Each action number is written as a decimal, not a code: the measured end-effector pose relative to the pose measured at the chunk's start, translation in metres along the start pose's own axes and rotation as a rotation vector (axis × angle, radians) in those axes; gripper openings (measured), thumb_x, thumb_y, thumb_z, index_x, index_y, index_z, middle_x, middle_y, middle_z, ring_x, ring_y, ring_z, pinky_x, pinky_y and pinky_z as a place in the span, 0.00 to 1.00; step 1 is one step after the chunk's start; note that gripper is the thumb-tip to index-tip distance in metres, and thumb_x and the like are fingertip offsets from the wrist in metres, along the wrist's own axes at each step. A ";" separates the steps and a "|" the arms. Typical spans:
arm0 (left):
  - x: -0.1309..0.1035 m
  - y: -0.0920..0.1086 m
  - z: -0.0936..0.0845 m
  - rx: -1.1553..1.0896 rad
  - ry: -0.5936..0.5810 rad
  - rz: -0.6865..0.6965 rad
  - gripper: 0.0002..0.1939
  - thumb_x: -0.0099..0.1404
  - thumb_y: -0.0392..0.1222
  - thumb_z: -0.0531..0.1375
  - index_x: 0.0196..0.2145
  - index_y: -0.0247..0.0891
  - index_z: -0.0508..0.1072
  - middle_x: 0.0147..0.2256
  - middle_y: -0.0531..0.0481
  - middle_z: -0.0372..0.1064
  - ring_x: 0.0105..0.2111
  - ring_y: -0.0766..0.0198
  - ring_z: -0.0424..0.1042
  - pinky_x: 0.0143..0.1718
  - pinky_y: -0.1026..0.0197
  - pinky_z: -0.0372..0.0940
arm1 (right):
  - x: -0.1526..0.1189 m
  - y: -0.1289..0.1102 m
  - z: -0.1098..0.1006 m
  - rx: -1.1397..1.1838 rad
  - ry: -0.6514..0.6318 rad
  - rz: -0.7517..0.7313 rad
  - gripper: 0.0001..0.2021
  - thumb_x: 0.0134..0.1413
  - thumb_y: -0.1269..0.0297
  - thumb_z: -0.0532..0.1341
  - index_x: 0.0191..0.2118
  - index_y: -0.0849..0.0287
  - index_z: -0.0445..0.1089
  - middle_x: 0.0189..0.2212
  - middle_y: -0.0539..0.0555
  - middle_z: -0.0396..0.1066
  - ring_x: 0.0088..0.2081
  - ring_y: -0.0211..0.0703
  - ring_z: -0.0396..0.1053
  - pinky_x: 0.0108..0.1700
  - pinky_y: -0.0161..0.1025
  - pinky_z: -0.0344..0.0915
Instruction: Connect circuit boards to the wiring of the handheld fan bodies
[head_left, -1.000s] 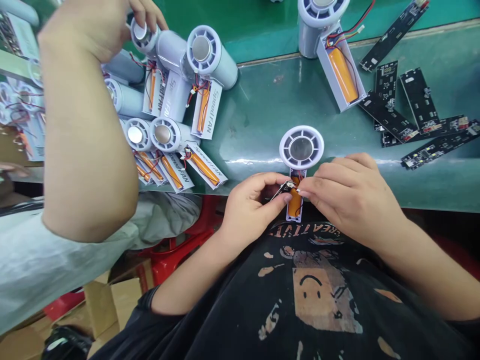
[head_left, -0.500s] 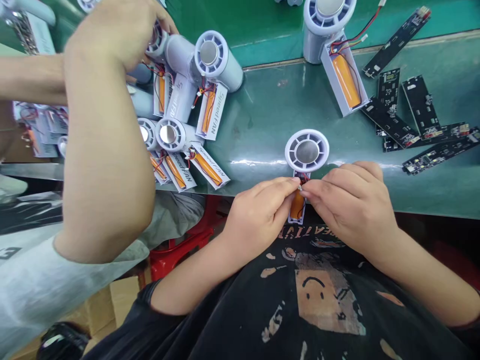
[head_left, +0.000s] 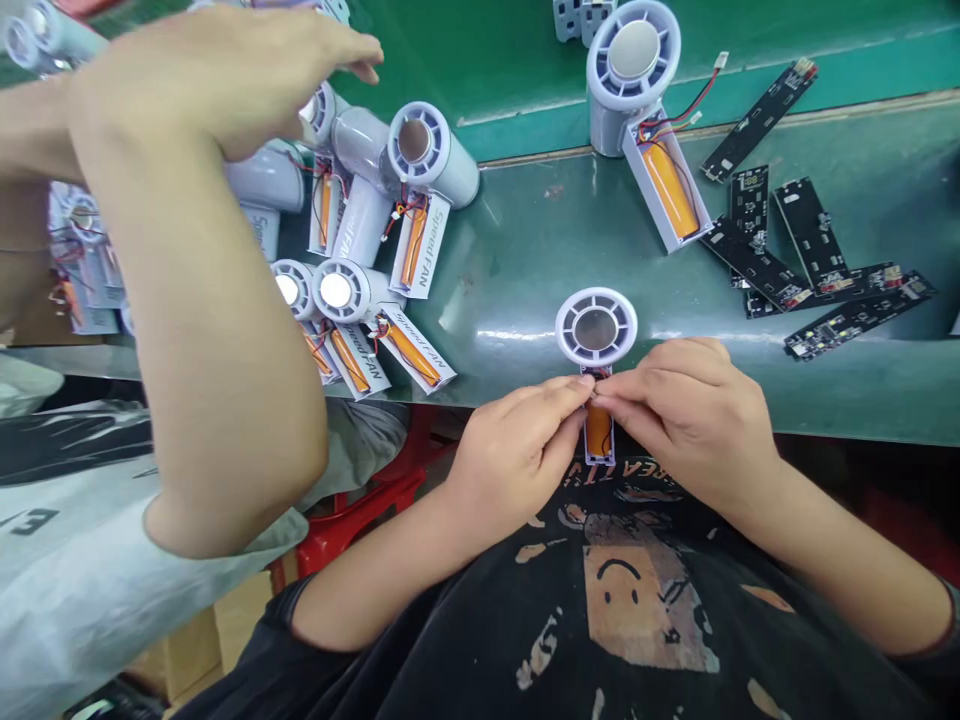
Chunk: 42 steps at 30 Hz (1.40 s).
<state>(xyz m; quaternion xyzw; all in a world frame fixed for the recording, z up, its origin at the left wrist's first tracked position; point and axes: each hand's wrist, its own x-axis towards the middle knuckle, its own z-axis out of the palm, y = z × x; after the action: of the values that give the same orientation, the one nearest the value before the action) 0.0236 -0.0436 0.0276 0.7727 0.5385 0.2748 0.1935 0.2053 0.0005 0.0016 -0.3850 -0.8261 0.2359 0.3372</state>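
Note:
A handheld fan (head_left: 596, 327) with a round grille and a silver centre disc lies at the table's front edge, its open handle towards me. An orange battery (head_left: 598, 432) sits in the handle. My left hand (head_left: 517, 455) and my right hand (head_left: 682, 420) meet over the handle just below the grille. Thumb and forefinger of each are pinched together around a small wire connector (head_left: 593, 391), mostly covered by the fingertips. Dark and red wires show beside them.
Several black circuit boards (head_left: 814, 235) lie at the right. Another open fan (head_left: 634, 50) with loose wires stands behind. Several fans (head_left: 424, 150) are grouped at the left, where a co-worker's arm (head_left: 202, 250) reaches across. A red stool (head_left: 360, 525) is below the table.
The co-worker's hand has lifted off the fans at the left, its fingers now extended. My hands keep pinching at the same spot on the handle. The view has shifted slightly.

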 end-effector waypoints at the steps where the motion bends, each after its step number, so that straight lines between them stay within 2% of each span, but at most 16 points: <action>1: 0.000 0.001 0.001 0.012 -0.001 0.011 0.12 0.66 0.29 0.59 0.46 0.35 0.76 0.44 0.47 0.79 0.44 0.64 0.79 0.50 0.63 0.74 | 0.001 0.002 0.000 0.038 -0.013 0.022 0.04 0.61 0.67 0.62 0.34 0.56 0.73 0.25 0.48 0.72 0.29 0.38 0.69 0.35 0.39 0.62; 3: 0.001 0.002 0.002 0.013 -0.011 0.019 0.14 0.66 0.28 0.58 0.48 0.35 0.74 0.46 0.46 0.79 0.46 0.63 0.78 0.51 0.62 0.74 | 0.003 0.005 0.000 0.100 -0.008 0.077 0.03 0.60 0.66 0.63 0.34 0.55 0.73 0.26 0.47 0.72 0.29 0.38 0.68 0.34 0.39 0.62; 5: 0.004 0.002 0.000 -0.060 -0.053 -0.019 0.17 0.66 0.30 0.58 0.52 0.36 0.72 0.49 0.44 0.76 0.49 0.61 0.76 0.53 0.58 0.73 | 0.004 0.006 -0.001 0.097 0.071 0.127 0.02 0.58 0.65 0.64 0.37 0.55 0.71 0.27 0.49 0.71 0.31 0.39 0.68 0.34 0.39 0.62; 8: 0.005 0.000 -0.009 -0.354 -0.189 -0.157 0.22 0.70 0.45 0.57 0.60 0.40 0.65 0.59 0.41 0.67 0.59 0.55 0.68 0.60 0.49 0.67 | -0.001 0.003 -0.007 0.112 0.219 0.131 0.07 0.56 0.59 0.65 0.36 0.55 0.69 0.28 0.51 0.69 0.31 0.41 0.65 0.34 0.40 0.62; 9: 0.004 0.000 -0.014 -0.480 -0.261 -0.188 0.27 0.71 0.52 0.54 0.63 0.40 0.61 0.62 0.39 0.62 0.62 0.52 0.64 0.61 0.47 0.65 | -0.003 0.001 -0.009 0.167 0.177 0.123 0.10 0.56 0.56 0.65 0.34 0.56 0.68 0.26 0.50 0.67 0.29 0.40 0.64 0.32 0.39 0.61; 11: 0.000 0.001 -0.022 -0.686 -0.436 -0.178 0.38 0.70 0.65 0.45 0.69 0.42 0.47 0.68 0.39 0.48 0.67 0.49 0.54 0.63 0.45 0.62 | -0.010 -0.004 -0.012 0.289 -0.055 0.164 0.15 0.56 0.49 0.63 0.29 0.56 0.67 0.23 0.50 0.66 0.26 0.39 0.63 0.29 0.38 0.59; 13: -0.004 0.001 -0.027 -0.773 -0.600 -0.117 0.43 0.68 0.70 0.40 0.71 0.44 0.35 0.71 0.43 0.37 0.70 0.48 0.46 0.64 0.45 0.59 | -0.015 -0.008 -0.013 0.353 -0.285 0.317 0.16 0.56 0.50 0.61 0.29 0.58 0.68 0.24 0.51 0.69 0.26 0.40 0.66 0.29 0.38 0.60; 14: -0.006 0.001 -0.028 -0.771 -0.626 -0.103 0.43 0.68 0.69 0.39 0.71 0.46 0.33 0.72 0.44 0.36 0.70 0.49 0.44 0.65 0.44 0.58 | -0.016 -0.009 -0.013 0.384 -0.339 0.415 0.14 0.58 0.52 0.60 0.30 0.58 0.69 0.26 0.52 0.71 0.28 0.40 0.68 0.30 0.38 0.61; 16: -0.007 -0.003 -0.023 -0.706 -0.539 -0.129 0.35 0.73 0.61 0.42 0.71 0.48 0.37 0.70 0.44 0.44 0.68 0.50 0.50 0.65 0.44 0.56 | -0.018 -0.010 -0.013 0.534 -0.378 0.568 0.10 0.60 0.58 0.58 0.33 0.58 0.70 0.29 0.52 0.73 0.31 0.40 0.70 0.35 0.38 0.64; 18: -0.004 -0.009 -0.012 -0.565 -0.368 -0.135 0.26 0.75 0.46 0.48 0.68 0.48 0.49 0.63 0.43 0.58 0.61 0.54 0.62 0.63 0.46 0.59 | -0.019 -0.009 -0.013 0.762 -0.442 0.624 0.10 0.62 0.60 0.57 0.33 0.58 0.71 0.30 0.51 0.74 0.32 0.39 0.70 0.37 0.38 0.66; 21: 0.007 -0.017 0.009 -0.316 -0.273 -0.012 0.23 0.67 0.31 0.53 0.58 0.44 0.66 0.47 0.45 0.66 0.47 0.59 0.68 0.52 0.51 0.67 | -0.019 -0.008 -0.013 0.962 -0.572 0.638 0.13 0.62 0.57 0.57 0.29 0.58 0.70 0.29 0.51 0.73 0.33 0.38 0.70 0.39 0.38 0.66; 24: 0.017 -0.020 0.020 -0.158 -0.254 0.052 0.13 0.63 0.30 0.57 0.44 0.40 0.75 0.36 0.49 0.62 0.39 0.61 0.66 0.42 0.56 0.68 | -0.021 -0.007 -0.010 1.031 -0.601 0.666 0.14 0.60 0.55 0.59 0.29 0.59 0.70 0.27 0.50 0.70 0.31 0.37 0.68 0.38 0.38 0.65; 26: 0.020 -0.021 0.018 -0.071 -0.198 0.082 0.07 0.65 0.31 0.58 0.36 0.37 0.76 0.36 0.48 0.64 0.38 0.61 0.66 0.42 0.56 0.67 | -0.024 -0.005 -0.008 1.074 -0.588 0.719 0.14 0.59 0.52 0.60 0.33 0.59 0.71 0.24 0.48 0.68 0.28 0.36 0.65 0.33 0.37 0.63; 32: 0.016 -0.028 -0.002 0.060 -0.063 0.240 0.08 0.70 0.33 0.56 0.41 0.38 0.75 0.40 0.49 0.76 0.38 0.62 0.71 0.41 0.58 0.65 | -0.027 0.000 -0.002 1.194 -0.561 0.796 0.17 0.56 0.49 0.63 0.38 0.60 0.70 0.23 0.46 0.66 0.24 0.33 0.63 0.29 0.35 0.61; 38: 0.021 -0.029 -0.003 0.143 -0.184 0.219 0.08 0.69 0.38 0.57 0.43 0.38 0.76 0.39 0.47 0.76 0.38 0.59 0.71 0.41 0.55 0.65 | -0.018 -0.005 0.002 1.280 -0.427 0.748 0.15 0.60 0.51 0.60 0.35 0.59 0.66 0.20 0.43 0.63 0.19 0.30 0.60 0.23 0.32 0.56; 42: 0.023 -0.029 0.003 0.074 -0.102 0.173 0.08 0.68 0.36 0.57 0.37 0.38 0.76 0.36 0.48 0.77 0.35 0.61 0.72 0.39 0.56 0.65 | -0.018 -0.002 0.003 1.284 -0.410 0.774 0.15 0.60 0.52 0.61 0.35 0.60 0.68 0.19 0.43 0.63 0.18 0.29 0.59 0.22 0.31 0.54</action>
<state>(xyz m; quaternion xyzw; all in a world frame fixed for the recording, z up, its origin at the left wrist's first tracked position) 0.0108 -0.0121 0.0133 0.8359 0.4690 0.2309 0.1675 0.2105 -0.0157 -0.0060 -0.3239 -0.3801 0.8357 0.2284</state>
